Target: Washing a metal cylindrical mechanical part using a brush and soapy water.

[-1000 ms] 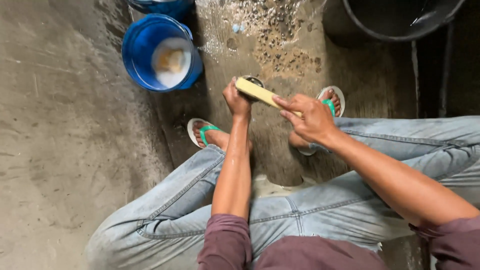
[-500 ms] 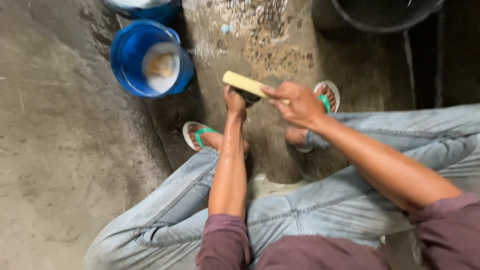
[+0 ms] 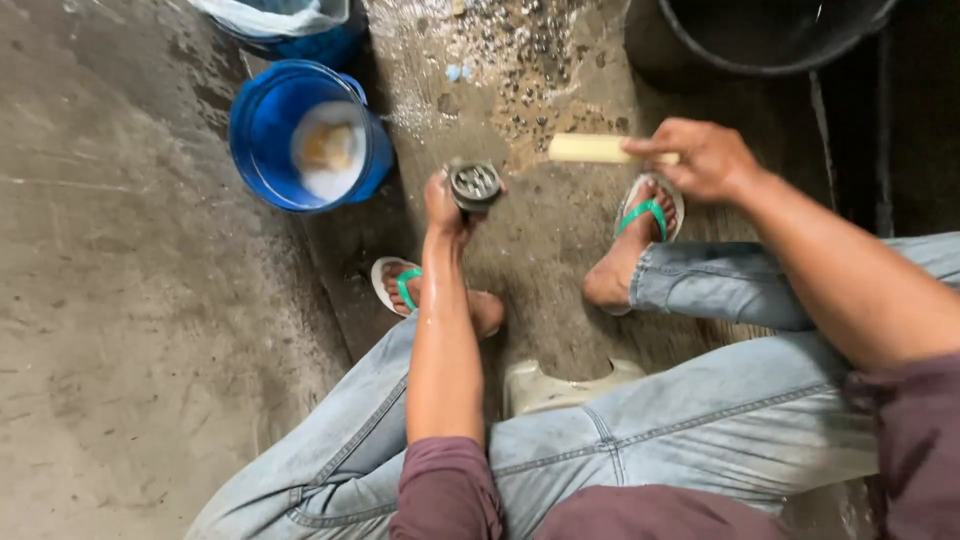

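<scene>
Left hand [image 3: 445, 200] is gripping a small round metal part [image 3: 474, 184], fingers closed around its side, open face turned up toward the camera, likely so the inside is showing; the part is sitting near centre frame, above the wet floor [image 3: 130, 330] and between the two feet. Right hand [image 3: 705, 158] is pinching a pale yellow brush [image 3: 592, 149] by one end, fingers pressed together on it, brush lying roughly level and pointing toward 9 o'clock, apart from the part, so the two are not touching. Blue bucket [image 3: 262, 120] is standing at 10 o'clock from the left hand, near enough to reach, holding whitish soapy liquid with something yellowish in it; I cannot tell what that is. A second blue container with a plastic bag [image 3: 290, 18] is sitting at 12 o'clock of the bucket, cut off by the top edge. A dark tub [image 3: 700, 45] is sitting at 1 o'clock, also cropped, contents not readable. Person is squatting on a low pale stool [image 3: 560, 385], mostly hidden by the jeans, feet in green-strapped sandals [image 3: 648, 210] planted either side of the work. Small bits are lying scattered on the floor at 12 o'clock; too small to identify. The part's internal detail is blurred.
</scene>
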